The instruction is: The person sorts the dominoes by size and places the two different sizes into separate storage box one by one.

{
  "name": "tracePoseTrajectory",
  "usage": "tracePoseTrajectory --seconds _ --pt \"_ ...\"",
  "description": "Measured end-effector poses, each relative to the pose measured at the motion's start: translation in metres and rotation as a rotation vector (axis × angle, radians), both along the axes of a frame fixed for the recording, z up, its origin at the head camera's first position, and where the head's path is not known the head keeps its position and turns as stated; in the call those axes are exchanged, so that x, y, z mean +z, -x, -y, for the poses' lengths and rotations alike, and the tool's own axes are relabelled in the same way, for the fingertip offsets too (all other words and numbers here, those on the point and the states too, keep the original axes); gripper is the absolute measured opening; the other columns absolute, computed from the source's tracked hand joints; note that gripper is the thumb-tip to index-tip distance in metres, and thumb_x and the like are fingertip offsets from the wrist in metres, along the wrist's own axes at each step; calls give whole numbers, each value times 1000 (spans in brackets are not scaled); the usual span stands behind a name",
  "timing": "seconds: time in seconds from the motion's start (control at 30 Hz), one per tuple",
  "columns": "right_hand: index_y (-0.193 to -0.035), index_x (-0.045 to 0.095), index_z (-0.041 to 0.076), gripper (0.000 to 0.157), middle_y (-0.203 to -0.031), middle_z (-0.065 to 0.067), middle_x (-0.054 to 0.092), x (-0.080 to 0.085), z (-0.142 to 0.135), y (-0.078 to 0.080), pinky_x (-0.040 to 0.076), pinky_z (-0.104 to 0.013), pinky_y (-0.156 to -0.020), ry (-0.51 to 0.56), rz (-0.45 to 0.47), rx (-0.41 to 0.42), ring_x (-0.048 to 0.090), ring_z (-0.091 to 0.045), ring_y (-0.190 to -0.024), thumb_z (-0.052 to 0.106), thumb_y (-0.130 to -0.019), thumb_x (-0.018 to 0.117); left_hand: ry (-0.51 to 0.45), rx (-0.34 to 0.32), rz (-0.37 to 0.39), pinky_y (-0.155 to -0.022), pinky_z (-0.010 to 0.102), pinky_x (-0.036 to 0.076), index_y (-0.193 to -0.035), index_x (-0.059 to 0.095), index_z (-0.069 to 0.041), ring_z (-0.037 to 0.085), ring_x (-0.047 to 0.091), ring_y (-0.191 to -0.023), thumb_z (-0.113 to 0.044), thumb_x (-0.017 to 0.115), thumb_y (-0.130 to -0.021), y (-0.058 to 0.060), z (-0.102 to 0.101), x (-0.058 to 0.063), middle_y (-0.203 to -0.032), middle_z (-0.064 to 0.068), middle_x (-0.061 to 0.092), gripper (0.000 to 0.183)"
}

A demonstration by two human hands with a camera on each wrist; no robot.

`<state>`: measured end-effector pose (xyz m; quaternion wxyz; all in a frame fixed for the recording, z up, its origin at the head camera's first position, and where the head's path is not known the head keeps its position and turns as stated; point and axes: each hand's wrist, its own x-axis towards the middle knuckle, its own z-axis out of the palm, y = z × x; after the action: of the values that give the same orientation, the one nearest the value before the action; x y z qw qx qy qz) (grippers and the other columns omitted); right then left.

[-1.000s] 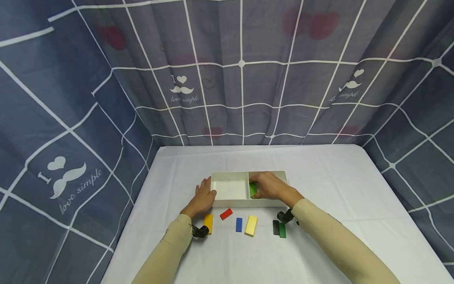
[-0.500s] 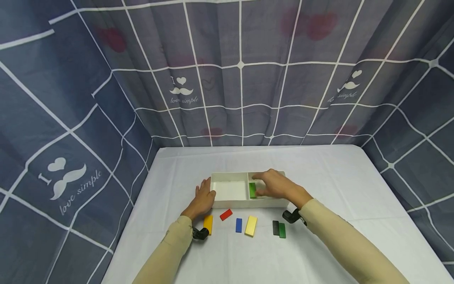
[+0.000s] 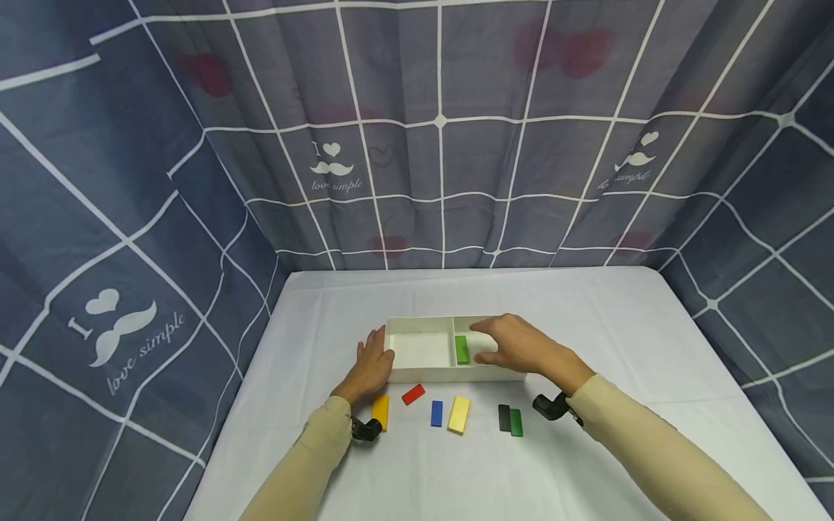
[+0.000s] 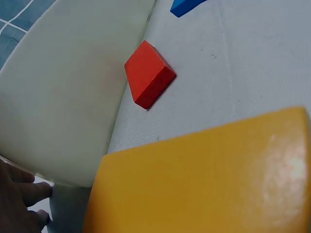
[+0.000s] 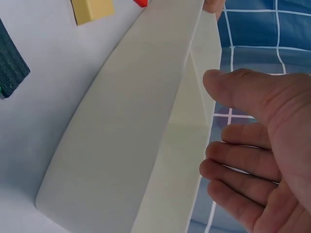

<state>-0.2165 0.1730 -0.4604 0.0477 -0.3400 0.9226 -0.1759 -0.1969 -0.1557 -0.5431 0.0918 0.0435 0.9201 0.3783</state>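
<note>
A white box (image 3: 420, 375) with two compartments stands on the table. In its right compartment, against the divider, lies a light green block (image 3: 462, 350). My right hand (image 3: 521, 346) hovers over that compartment with thumb and fingers spread and nothing between them; the right wrist view shows the hand (image 5: 257, 155) beside the box's wall (image 5: 112, 116). My left hand (image 3: 371, 365) rests against the box's left end, fingers extended. Close to the left wrist lies an orange-yellow block (image 3: 381, 412), large in the left wrist view.
On the cloth in front of the box lie a red block (image 3: 413, 394), a blue block (image 3: 436, 413), a pale yellow block (image 3: 459, 414), a black block (image 3: 504, 417) and a dark green block (image 3: 516, 422). A checked curtain (image 3: 404, 159) surrounds the white table (image 3: 586, 318).
My right hand has let go of the light green block, leaving it by the divider, and has drawn back to the right with its fingers spread. The left hand stays at the box.
</note>
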Motion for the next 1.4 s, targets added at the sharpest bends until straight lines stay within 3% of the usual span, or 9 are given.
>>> tracePoseTrajectory --seconds 0.2,0.53,0.87,1.1,1.4 --pt "-140 72 1 57 -137 -12 76 7 -4 -13 58 -51 -110 -12 -47 11 73 -32 -130 29 -94 88 -16 6 -5 -136 65 -3 -170 18 9 45 9 -170 -17 31 -106 0 0 0 -179 28 23 70" --pt "-138 74 2 56 -134 -8 78 6 -9 -27 62 -46 -103 3 -35 0 76 -27 -122 30 -92 90 14 3 9 -136 63 -3 -171 18 7 43 10 -170 -17 32 -109 0 0 0 -180 25 24 68" --pt "-132 78 7 53 -124 -4 82 8 -10 -42 65 -39 -89 16 -84 -19 79 -18 -104 25 -85 96 9 1 3 -136 64 -3 -171 18 7 44 10 -170 -18 32 -109 0 0 0 -180 25 24 68" --pt "-128 80 6 53 -120 -5 83 10 -6 -55 65 -38 -86 12 -72 -42 79 -17 -101 28 -84 97 10 3 10 -137 63 -4 -172 18 6 43 8 -171 -18 32 -110 0 -1 -1 -180 24 23 68" --pt "-121 82 7 44 -112 -4 84 6 -2 -69 64 -37 -79 26 -113 -6 77 -13 -90 27 -84 95 13 0 8 -137 63 -5 -172 18 6 42 8 -171 -18 32 -110 0 -1 -1 -180 24 23 68"
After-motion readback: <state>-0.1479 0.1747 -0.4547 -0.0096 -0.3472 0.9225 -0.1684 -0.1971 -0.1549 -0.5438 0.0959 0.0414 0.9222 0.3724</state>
